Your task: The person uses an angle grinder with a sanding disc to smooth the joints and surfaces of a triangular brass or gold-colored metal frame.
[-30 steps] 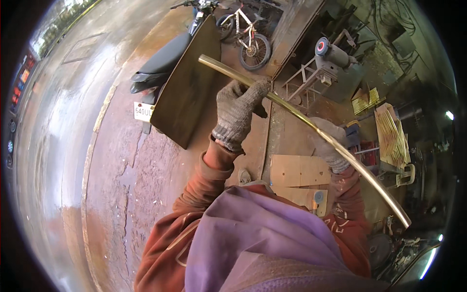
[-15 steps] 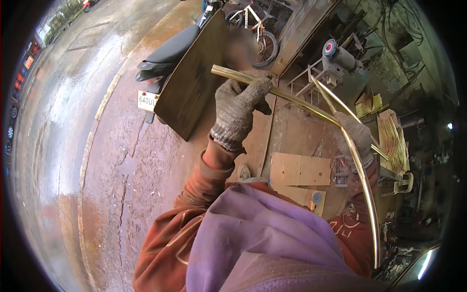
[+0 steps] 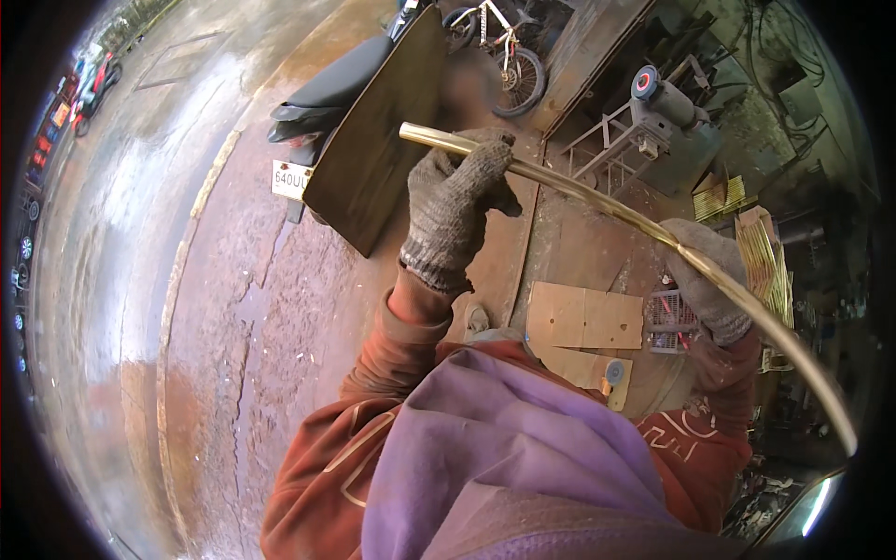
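Note:
My left hand [image 3: 453,205], in a grey knit glove, is closed around a brass-coloured metal tube [image 3: 569,187] near its far left end. The tube slants down to the right, to my right hand [image 3: 711,285], also gloved. There it meets a curved brass-coloured length [image 3: 784,341] that runs on toward the lower right. A narrow kink or seam shows where they meet; I cannot tell whether they are joined or only overlap. My right hand is closed at this meeting point, its fingers partly hidden behind the metal.
A grinding or polishing machine [image 3: 663,103] stands on a metal frame at the far right, near stacked brass-coloured pieces [image 3: 765,261]. Cardboard sheets [image 3: 583,317] and a plastic crate [image 3: 670,322] lie on the floor. A brown board [image 3: 373,140] leans by a parked scooter [image 3: 341,79]; behind is a bicycle [image 3: 518,79].
The curved length has swung outward to the right and now nearly lines up with the tube; before, the pieces crossed at my right hand. My right hand has moved right and slightly down.

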A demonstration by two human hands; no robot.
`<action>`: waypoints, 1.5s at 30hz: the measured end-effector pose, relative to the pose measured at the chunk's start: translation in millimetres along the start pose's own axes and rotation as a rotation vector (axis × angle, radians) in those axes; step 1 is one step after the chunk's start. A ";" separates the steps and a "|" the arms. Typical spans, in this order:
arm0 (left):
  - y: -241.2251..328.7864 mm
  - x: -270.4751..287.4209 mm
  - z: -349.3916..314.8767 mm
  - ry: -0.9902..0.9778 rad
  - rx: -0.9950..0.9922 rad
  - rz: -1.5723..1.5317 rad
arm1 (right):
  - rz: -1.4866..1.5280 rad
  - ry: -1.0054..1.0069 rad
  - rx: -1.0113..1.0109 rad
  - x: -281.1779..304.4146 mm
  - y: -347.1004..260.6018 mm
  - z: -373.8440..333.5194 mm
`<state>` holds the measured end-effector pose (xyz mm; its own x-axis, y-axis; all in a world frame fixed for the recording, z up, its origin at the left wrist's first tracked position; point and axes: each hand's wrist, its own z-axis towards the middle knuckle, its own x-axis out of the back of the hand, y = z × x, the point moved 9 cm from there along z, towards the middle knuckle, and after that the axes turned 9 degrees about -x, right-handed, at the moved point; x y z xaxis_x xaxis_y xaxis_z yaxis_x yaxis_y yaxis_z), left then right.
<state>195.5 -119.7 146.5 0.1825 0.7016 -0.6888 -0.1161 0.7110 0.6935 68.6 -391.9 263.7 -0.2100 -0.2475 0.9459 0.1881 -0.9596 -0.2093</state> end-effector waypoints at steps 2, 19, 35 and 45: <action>-0.3 0.3 -1.7 0.014 -0.008 -0.023 | -0.032 -0.044 0.043 4.8 -16.6 2.9; -1.6 -5.3 0.4 -0.019 -0.047 -0.128 | -0.317 0.101 0.186 33.2 -27.6 5.4; 3.0 12.7 5.9 0.044 -0.148 -0.174 | -0.485 0.109 0.463 55.9 -52.7 67.2; 1.0 56.5 13.1 0.190 0.006 -0.439 | -0.444 0.092 0.522 41.7 -62.8 87.7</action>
<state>218.4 -80.0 111.0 0.0316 0.3319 -0.9428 -0.0619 0.9421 0.3296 132.2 -330.2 338.1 -0.4503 0.1218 0.8845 0.4973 -0.7885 0.3618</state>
